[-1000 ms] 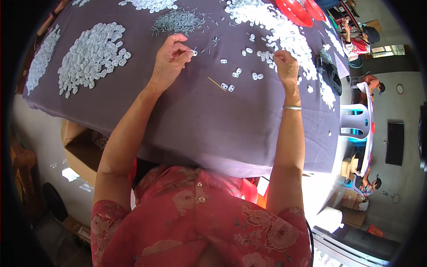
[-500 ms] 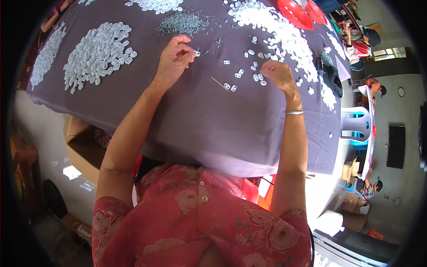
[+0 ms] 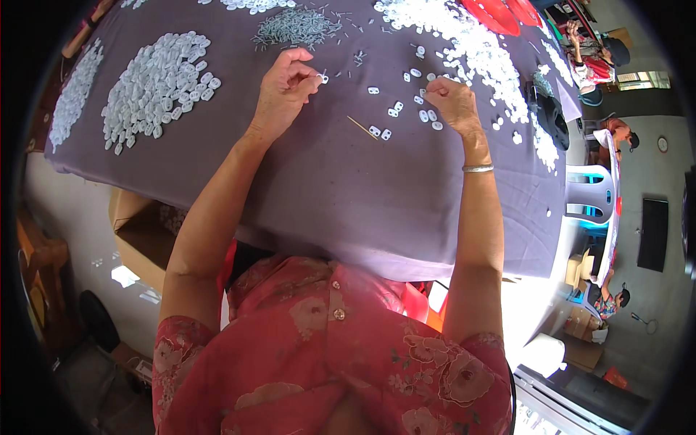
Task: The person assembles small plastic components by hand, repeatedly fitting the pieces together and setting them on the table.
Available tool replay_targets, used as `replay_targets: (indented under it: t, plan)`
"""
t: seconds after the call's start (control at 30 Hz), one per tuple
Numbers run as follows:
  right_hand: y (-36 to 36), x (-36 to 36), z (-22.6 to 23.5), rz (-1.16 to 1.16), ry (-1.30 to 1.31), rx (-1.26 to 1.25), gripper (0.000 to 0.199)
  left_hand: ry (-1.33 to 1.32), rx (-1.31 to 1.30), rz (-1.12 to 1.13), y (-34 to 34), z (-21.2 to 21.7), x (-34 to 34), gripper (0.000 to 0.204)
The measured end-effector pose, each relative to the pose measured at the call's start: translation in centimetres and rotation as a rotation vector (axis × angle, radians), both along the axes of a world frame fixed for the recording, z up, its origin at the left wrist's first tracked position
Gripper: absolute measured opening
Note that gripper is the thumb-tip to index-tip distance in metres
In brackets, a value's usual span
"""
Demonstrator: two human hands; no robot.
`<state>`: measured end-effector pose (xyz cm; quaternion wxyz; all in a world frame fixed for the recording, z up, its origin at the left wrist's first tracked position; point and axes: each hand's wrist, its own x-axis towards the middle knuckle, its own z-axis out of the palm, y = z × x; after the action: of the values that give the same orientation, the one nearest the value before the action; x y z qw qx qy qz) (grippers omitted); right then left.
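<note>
Between the thumb and index finger of my left hand is a small white two-hole plastic piece, pinched at its edge, with a thin pin or screw seeming to stick up from it. My right hand is farther right, low over the cloth, its fingers bent together beside loose white pieces; whatever is in its fingertips is too small to make out. Other two-hole pieces lie between my hands, close to a thin tan stick. Beyond my left hand is a heap of small grey screws or pins.
A dark purple cloth covers the table. White pieces are heaped at left and in a long bright spread at right. Red bowls and a black item stand past it. Other people sit at far right.
My right hand has opened slightly from a tighter curl and shifted a little toward the loose white pieces. My left hand still pinches its white piece; the whole view has shifted slightly.
</note>
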<state>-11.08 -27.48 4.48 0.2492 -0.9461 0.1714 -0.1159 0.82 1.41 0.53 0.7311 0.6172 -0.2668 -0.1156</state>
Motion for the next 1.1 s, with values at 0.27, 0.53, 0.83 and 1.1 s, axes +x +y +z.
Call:
replay_targets:
  t: [0.27, 0.53, 0.83, 1.1]
  plan:
    - [1.4, -0.2, 3.4, 0.045, -0.290, 0.143, 0.012, -0.004, 0.007, -0.010, -0.5, 0.1, 0.0, 0.033]
    - [12.7, -7.4, 16.9, 0.894, -0.722, 0.823, 0.019, -0.006, -0.005, -0.008, -0.3, 0.2, 0.1, 0.032]
    - [12.6, -13.1, 21.7, 1.212, -0.469, 0.679, 0.009, -0.027, -0.069, -0.009, 0.2, 0.0, 0.3, 0.031]
    - [17.8, -11.4, 20.9, 1.233, -0.545, 0.698, 0.012, 0.018, -0.032, -0.016, -0.3, 0.0, 0.1, 0.032]
